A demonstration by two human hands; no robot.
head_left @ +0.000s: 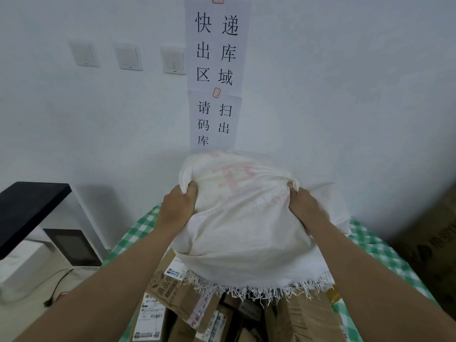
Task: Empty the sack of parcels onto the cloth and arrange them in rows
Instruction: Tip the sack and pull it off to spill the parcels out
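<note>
A white woven sack (246, 223) with faded red print is held upside down above a green-and-white checked cloth (138, 233). Its frayed open mouth points down toward me. My left hand (177, 206) grips a bunch of the sack's fabric at its upper left. My right hand (303, 206) grips the fabric at the upper right. Several cardboard parcels (177, 299) with shipping labels and tape lie heaped on the cloth under the sack's mouth. The sack hides the far parcels.
A white wall with paper signs (217, 70) and light switches (128, 56) rises right behind the cloth. At left stand a black shelf (27, 208) and a white appliance (71, 248) with a cable. A large cardboard box (434, 243) is at right.
</note>
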